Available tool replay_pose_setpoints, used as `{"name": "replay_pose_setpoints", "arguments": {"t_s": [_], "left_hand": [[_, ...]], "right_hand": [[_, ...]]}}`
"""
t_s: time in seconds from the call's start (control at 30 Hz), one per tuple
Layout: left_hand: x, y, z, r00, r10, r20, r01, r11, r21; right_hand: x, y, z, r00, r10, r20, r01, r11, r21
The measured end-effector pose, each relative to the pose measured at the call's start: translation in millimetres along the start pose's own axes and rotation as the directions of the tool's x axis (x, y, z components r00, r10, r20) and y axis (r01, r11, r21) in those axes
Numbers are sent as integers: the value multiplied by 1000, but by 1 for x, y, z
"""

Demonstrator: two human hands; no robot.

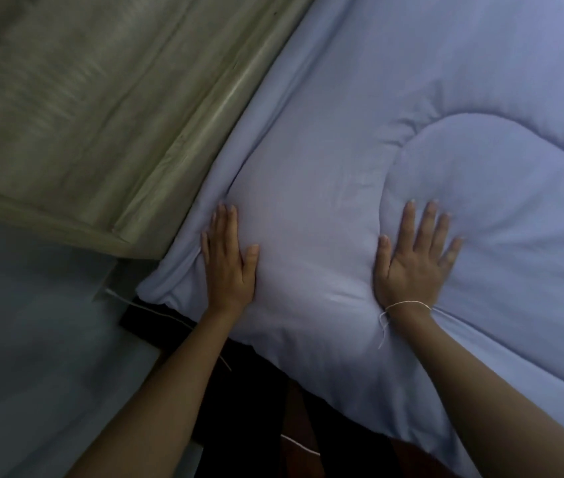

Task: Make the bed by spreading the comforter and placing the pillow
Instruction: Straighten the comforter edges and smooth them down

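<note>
We are in the spreading step: the pale blue comforter (pixel 411 98) lies over the bed, one corner nearest us, and we judge smoothing outward toward its edges comes next. Our left hand (pixel 230 262) presses flat near the rolled edge, fingers straight and together. Our right hand (pixel 415 260) presses flat, fingers splayed, beside a quilted seam. No pillow is visible.
</note>
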State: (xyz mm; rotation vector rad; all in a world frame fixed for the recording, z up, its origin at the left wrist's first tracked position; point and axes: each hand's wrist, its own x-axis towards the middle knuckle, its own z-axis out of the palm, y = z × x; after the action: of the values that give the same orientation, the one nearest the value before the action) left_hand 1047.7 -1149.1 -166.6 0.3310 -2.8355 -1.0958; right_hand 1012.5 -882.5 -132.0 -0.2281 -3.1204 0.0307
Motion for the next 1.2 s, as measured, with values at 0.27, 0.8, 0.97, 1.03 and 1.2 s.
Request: {"name": "replay_pose_setpoints", "arguments": {"t_s": [0.27,0.8,0.97,1.03,1.2], "left_hand": [[-2,5,-12,999,4,-35,-3,999,44],[-54,-100,-55,826,-478,-298,510,860,35],[-55,-171,-54,808,-569,-152,589,781,208],[-49,-155,-56,725,-672,-151,687,695,212],[-73,-62,-50,884,-370,-287,437,873,218]], "right_hand": [[8,3,-19,998,-20,63,15,997,74],[91,-198,-24,679,-657,328,695,719,0],[37,-220,-30,353,-809,470,918,397,-5],[27,-215,-37,258,-856,448,945,321,69],[87,-157,-38,669,-721,179,719,690,91]]}}
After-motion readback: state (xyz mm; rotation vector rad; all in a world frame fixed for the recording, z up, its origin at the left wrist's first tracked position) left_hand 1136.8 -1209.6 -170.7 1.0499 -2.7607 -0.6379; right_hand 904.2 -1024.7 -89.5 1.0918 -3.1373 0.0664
